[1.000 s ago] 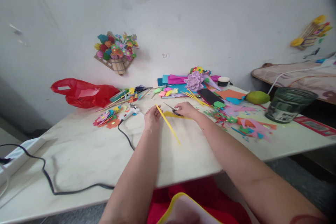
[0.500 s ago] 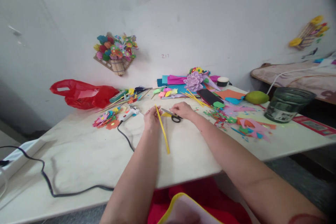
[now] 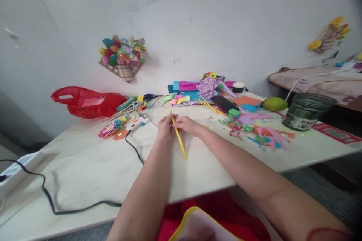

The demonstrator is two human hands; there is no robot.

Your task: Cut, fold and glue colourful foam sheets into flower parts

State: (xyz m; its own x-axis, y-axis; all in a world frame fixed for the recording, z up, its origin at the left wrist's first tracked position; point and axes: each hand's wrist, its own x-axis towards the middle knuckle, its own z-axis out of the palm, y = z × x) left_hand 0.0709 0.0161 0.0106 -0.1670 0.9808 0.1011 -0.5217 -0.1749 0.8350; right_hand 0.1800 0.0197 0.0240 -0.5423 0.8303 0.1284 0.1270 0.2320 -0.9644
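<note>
Right of the hot-glue gun [image 3: 138, 123], my left hand [image 3: 164, 126] and right hand [image 3: 186, 125] pinch a yellow strip [image 3: 182, 146], probably light, bendy, best held near one end.

Both bare arms are pointing forward and converging — the left arm [image 3: 147, 180] angling only slightly, the right arm [image 3: 249, 165] slanting in more sharply from the side. The left hand [image 3: 165, 126] is curling into a pinch; the right hand [image 3: 186, 124] is meeting it closely — also curling inward, its back facing up.
</note>
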